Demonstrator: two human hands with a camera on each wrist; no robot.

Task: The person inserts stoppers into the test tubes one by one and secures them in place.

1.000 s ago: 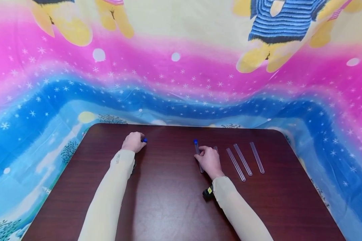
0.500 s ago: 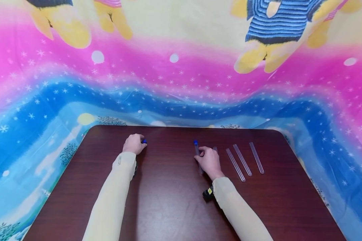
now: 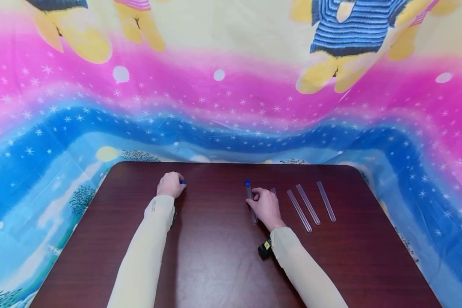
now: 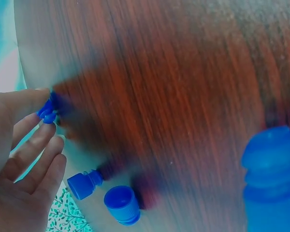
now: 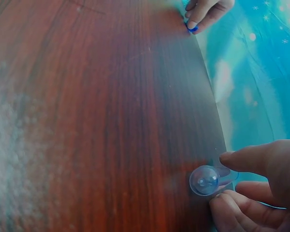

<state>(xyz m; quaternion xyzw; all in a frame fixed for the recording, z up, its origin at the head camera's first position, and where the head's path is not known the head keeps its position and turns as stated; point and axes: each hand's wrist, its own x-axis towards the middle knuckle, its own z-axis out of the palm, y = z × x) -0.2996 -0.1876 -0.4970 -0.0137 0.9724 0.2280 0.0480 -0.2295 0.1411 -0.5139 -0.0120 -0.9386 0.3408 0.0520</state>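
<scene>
Near the table's far left edge, my left hand (image 3: 170, 185) pinches a small blue stopper (image 4: 47, 110) between thumb and fingers. Two more blue stoppers, one stopper (image 4: 82, 185) on its side and another stopper (image 4: 122, 205) with its hollow end showing, are on the table beside that hand. My right hand (image 3: 266, 207) holds a clear test tube (image 3: 249, 192) low at the tabletop, with thumb and fingers on either side. A blue stopper (image 3: 247, 182) caps its far end. In the right wrist view the tube's rounded end (image 5: 204, 181) faces the camera.
Right of my right hand lie clear tubes without stoppers: one tube (image 3: 273, 192) partly hidden by the hand, then a tube (image 3: 299, 210), another tube (image 3: 308, 204) and a farther tube (image 3: 326, 201). A blurred blue object (image 4: 270, 179) looms close in the left wrist view. Patterned cloth (image 3: 215, 107) hangs behind the table.
My left hand has turned slightly, and less of its blue stopper shows in the head view. My right hand stays on the same test tube.
</scene>
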